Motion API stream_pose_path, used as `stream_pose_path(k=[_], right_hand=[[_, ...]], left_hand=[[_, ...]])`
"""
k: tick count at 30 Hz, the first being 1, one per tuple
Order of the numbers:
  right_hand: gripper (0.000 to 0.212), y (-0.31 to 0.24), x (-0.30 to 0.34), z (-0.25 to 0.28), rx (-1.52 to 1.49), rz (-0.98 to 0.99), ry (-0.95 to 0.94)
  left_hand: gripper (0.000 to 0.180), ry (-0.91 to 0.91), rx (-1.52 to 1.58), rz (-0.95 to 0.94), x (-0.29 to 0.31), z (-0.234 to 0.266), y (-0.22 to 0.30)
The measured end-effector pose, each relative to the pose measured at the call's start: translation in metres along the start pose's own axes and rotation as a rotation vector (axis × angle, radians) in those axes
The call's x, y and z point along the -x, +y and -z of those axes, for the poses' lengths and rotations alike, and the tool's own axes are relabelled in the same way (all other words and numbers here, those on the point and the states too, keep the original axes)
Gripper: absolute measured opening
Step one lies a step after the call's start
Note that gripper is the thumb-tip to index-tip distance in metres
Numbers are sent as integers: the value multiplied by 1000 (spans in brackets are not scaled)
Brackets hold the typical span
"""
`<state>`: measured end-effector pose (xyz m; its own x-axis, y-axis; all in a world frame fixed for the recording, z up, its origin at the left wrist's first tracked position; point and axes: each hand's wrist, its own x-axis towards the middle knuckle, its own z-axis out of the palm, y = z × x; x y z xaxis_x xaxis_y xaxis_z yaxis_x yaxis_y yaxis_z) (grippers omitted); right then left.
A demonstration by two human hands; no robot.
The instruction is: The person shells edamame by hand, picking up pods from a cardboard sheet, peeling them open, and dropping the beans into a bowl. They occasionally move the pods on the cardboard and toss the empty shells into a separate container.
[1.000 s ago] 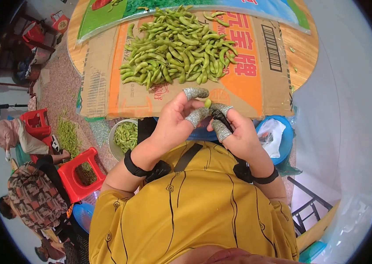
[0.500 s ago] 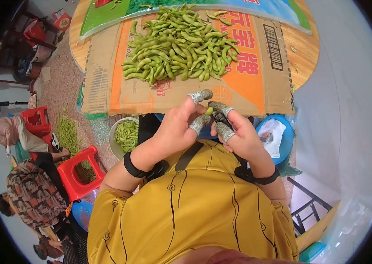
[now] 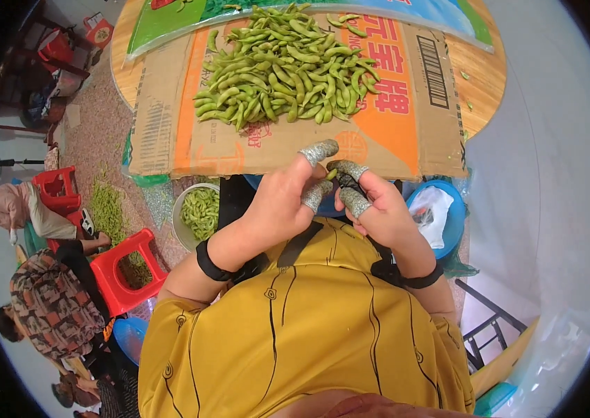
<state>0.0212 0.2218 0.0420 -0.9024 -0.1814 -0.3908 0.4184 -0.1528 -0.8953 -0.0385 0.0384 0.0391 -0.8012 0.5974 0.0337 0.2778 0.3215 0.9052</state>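
A green soybean pod (image 3: 332, 173) shows between my two hands, above my lap and just in front of the cardboard's near edge. My left hand (image 3: 282, 198) has its fingers curled at the pod, with thumb and index finger wrapped in grey tape. Close against it, my right hand (image 3: 383, 212) is closed, its thumb and index finger taped too. A small black thing (image 3: 352, 182) lies between those right fingers; its kind is hidden. Beyond both hands, a heap of soybean pods (image 3: 284, 76) rests on a flattened cardboard sheet (image 3: 295, 159).
A white bowl of green pods (image 3: 199, 213) stands below at left. At right is a blue basin (image 3: 454, 223) with a white plastic bag. Red stools (image 3: 127, 272) and several people, one in a patterned shirt (image 3: 54, 299), are at the left, near pods on the floor.
Less of the pod shows between my fingers now. Both hands stay nearly in place, and the heap looks shifted slightly upward in the view.
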Motion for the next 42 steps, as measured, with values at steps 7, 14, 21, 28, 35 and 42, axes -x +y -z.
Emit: stream_pose_path(k=[7, 14, 21, 28, 35, 42], right_hand=[[29, 5, 0, 6, -438, -155, -168], [33, 4, 6, 0, -184, -109, -71], [23, 6, 7, -2, -47, -36, -6], [25, 16, 4, -3, 6, -52, 12], [30, 25, 4, 3, -33, -58, 30], [33, 40, -2, 2, 566, 453, 176]], left_hand=[[41, -328, 1300, 367, -9, 6, -30], [31, -179, 206, 47, -4, 7, -10], [28, 30, -282, -302, 1, -5, -7], [22, -90, 631, 285, 3, -11, -23], [28, -175, 876, 460, 2, -11, -24], [32, -105, 964, 491, 5, -7, -24]])
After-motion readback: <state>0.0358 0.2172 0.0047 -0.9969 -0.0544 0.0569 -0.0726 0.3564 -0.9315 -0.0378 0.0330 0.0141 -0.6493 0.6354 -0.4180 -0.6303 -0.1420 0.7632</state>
